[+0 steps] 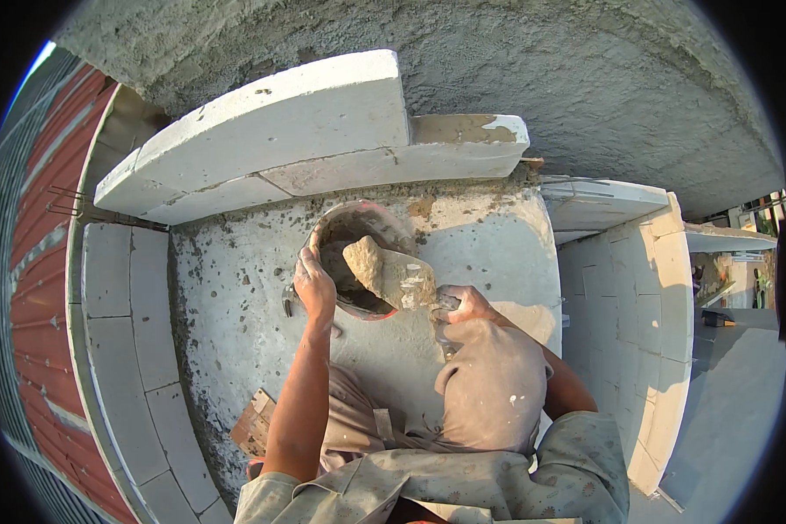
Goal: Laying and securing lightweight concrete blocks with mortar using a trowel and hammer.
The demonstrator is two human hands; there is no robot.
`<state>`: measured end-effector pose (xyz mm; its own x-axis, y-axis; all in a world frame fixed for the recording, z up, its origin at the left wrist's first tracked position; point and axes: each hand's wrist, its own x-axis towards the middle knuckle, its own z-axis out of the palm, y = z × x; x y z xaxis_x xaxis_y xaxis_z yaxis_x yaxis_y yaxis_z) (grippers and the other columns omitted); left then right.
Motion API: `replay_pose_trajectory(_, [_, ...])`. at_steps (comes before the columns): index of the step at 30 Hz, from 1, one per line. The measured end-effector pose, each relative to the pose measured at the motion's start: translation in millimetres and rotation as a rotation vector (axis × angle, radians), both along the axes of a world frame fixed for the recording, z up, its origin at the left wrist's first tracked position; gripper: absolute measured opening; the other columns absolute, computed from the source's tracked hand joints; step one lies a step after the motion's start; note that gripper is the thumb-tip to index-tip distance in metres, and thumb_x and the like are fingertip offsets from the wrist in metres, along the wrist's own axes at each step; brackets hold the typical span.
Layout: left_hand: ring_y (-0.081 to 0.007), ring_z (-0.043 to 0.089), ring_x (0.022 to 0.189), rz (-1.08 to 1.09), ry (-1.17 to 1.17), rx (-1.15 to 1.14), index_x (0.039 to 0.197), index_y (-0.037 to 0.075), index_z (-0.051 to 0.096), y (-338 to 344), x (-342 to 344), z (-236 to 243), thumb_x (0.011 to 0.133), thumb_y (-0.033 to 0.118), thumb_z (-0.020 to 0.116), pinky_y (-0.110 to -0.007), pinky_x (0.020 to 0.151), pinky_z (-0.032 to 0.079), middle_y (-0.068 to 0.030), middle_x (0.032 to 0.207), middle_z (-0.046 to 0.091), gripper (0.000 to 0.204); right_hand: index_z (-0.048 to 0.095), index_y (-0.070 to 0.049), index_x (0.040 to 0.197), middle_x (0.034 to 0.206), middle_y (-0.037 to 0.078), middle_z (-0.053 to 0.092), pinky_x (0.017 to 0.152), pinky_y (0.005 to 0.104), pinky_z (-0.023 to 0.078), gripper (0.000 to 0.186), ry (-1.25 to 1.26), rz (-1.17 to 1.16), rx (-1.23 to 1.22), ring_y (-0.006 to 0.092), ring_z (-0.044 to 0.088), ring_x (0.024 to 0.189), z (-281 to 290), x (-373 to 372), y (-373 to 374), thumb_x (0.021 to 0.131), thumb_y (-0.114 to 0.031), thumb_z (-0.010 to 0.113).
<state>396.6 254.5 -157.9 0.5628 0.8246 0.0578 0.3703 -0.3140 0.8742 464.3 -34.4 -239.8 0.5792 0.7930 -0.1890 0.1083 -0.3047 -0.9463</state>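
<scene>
A round bucket point(384, 225) of wet grey mortar stands on the pale floor in front of my knees. My left hand point(314, 281) is closed over the left side of its rim. In my right hand point(465, 304), beside my raised right knee, is a trowel point(417, 281), gripped by its handle. Its blade points left over the bucket's opening, with a thick lump of mortar point(364, 264) at the far end and smears along the metal. The blade and lump hide part of the bucket's inside.
Beyond the bucket runs a low wall of white blocks point(271, 131); its lower right block point(463, 129) carries mortar on top. Behind rises a rough grey wall point(585, 87). Block walls flank me left point(113, 349) and right point(620, 297). A brown notched-looking board point(253, 421) lies by my left forearm.
</scene>
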Motion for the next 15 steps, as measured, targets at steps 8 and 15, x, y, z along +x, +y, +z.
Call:
replay_pose_trajectory(8, [-0.0210, 0.058, 0.087, 0.079, 0.061, -0.068, 0.106, -0.006, 0.063, 64.4, -50.1, -50.1, 0.103, 0.041, 0.032, -0.034, 0.080, 0.045, -0.0137, 0.096, 0.066, 0.057, 0.058, 0.003, 0.115, 0.091, 0.018, 0.066, 0.072, 0.0339, 0.051, 0.041, -0.392, -0.425, 0.239, 0.0265, 0.065, 0.081, 63.5, 40.6, 9.4, 0.079, -0.015, 0.070])
replay_pose_trajectory(15, [-0.0217, 0.055, 0.108, 0.244, -0.021, -0.570, 0.127, -0.005, 0.053, 86.4, -126.9, -115.4, 0.102, 0.051, 0.025, -0.032, 0.094, 0.043, -0.0152, 0.122, 0.058, 0.068, 0.057, -0.006, 0.119, 0.096, 0.015, 0.062, 0.068, 0.0411, 0.051, 0.042, -0.925, -0.839, 0.100, 0.0361, 0.062, 0.079, 65.7, 131.9, 61.0, 0.078, -0.009, 0.069])
